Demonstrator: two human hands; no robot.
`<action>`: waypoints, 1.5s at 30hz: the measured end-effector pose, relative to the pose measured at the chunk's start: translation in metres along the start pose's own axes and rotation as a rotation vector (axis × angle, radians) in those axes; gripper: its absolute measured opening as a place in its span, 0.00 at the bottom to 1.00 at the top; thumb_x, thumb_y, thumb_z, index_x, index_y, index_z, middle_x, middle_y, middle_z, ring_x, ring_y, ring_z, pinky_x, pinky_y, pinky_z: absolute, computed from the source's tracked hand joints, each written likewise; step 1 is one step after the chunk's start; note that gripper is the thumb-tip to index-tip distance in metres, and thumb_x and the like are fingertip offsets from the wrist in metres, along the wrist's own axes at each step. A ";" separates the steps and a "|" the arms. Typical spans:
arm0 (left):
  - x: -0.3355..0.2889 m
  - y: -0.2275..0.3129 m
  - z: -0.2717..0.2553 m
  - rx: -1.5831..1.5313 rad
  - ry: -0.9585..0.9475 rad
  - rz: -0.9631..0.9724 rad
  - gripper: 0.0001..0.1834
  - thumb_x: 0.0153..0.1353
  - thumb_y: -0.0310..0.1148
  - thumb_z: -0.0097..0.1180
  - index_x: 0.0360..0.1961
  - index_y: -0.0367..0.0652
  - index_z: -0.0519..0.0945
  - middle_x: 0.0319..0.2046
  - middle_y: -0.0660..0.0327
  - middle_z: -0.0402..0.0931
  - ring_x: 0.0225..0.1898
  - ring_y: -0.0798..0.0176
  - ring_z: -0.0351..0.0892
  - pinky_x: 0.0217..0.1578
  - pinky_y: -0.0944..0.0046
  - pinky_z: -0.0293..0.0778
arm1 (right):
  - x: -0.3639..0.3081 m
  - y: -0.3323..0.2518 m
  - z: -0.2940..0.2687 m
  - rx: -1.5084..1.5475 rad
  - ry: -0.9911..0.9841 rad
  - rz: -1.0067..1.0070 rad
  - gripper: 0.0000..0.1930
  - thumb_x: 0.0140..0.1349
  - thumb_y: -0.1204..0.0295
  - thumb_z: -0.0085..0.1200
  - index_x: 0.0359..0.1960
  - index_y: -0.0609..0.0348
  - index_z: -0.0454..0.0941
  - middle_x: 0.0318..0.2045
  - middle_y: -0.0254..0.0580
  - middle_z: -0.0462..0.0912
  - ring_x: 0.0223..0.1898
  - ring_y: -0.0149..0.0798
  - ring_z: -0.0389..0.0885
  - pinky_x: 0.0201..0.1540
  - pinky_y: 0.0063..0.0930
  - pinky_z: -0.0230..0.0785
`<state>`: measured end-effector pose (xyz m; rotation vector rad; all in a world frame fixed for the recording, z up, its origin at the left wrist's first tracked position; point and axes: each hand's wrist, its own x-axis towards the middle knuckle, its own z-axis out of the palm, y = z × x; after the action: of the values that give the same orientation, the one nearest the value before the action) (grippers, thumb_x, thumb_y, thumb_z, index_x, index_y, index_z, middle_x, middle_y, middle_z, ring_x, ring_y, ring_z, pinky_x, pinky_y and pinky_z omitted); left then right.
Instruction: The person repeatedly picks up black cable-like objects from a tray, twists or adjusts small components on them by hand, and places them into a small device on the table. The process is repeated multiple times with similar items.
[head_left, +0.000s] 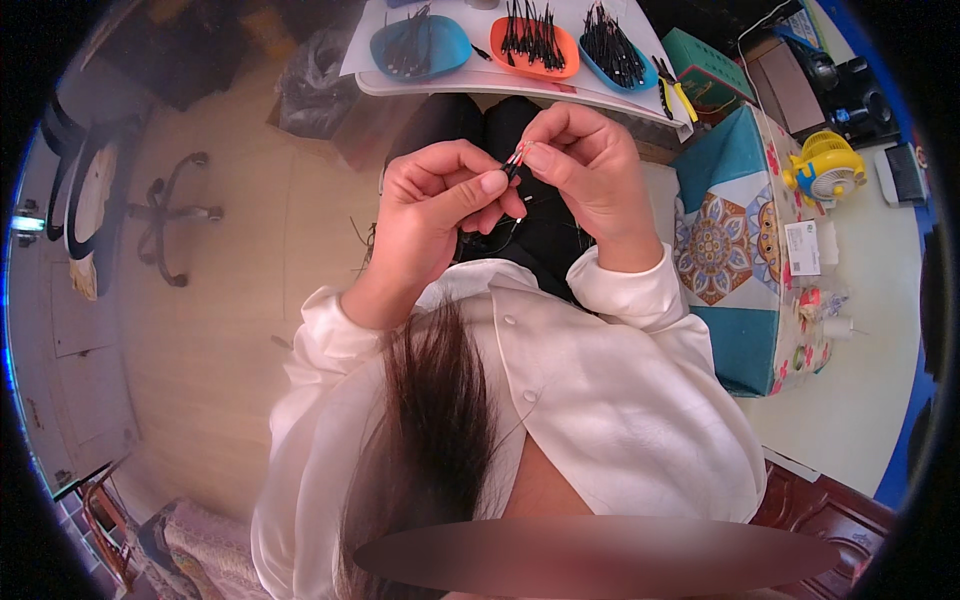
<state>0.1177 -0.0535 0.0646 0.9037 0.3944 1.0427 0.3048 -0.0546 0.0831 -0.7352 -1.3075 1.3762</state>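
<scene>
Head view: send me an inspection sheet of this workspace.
Surface: white table bearing a left blue bowl, an orange bowl and a right blue bowl.
Job's things: thin red and black wires in hand; dark cable pieces in all three bowls.
Clutter: one loose black piece between left blue and orange bowls; yellow-and-black hand tool near the table's right edge.
Hands: left hand and right hand pinch the wires.
Cables: white cable beside a green box.
Surroundings: yellow fan right, chair base left.

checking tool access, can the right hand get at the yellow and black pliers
Probably yes: nothing visible blocks the way from the right hand to the pliers, though it pinches thin wires and may need to let go.
</scene>
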 end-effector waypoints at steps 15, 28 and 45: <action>-0.002 -0.001 -0.002 0.052 -0.009 -0.017 0.03 0.61 0.22 0.57 0.31 0.33 0.79 0.22 0.55 0.80 0.18 0.76 0.67 0.17 0.76 0.58 | -0.002 -0.018 -0.001 -0.219 -0.045 0.071 0.06 0.58 0.77 0.60 0.35 0.64 0.77 0.31 0.33 0.79 0.33 0.23 0.76 0.38 0.15 0.69; -0.004 0.001 0.002 0.106 0.037 -0.012 0.03 0.61 0.22 0.57 0.31 0.33 0.79 0.23 0.55 0.80 0.17 0.77 0.66 0.18 0.77 0.59 | -0.004 -0.022 -0.002 -0.284 -0.051 0.073 0.06 0.59 0.76 0.59 0.35 0.66 0.77 0.32 0.34 0.79 0.34 0.24 0.76 0.38 0.15 0.69; -0.004 0.001 -0.001 0.009 0.020 -0.054 0.02 0.59 0.21 0.58 0.30 0.32 0.79 0.23 0.52 0.80 0.16 0.75 0.65 0.16 0.76 0.58 | -0.003 -0.010 -0.008 -0.172 -0.051 0.010 0.08 0.58 0.73 0.63 0.35 0.64 0.80 0.31 0.33 0.81 0.32 0.23 0.78 0.36 0.15 0.72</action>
<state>0.1150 -0.0564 0.0640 0.8866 0.4383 1.0016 0.3158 -0.0566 0.0900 -0.8280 -1.4776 1.3092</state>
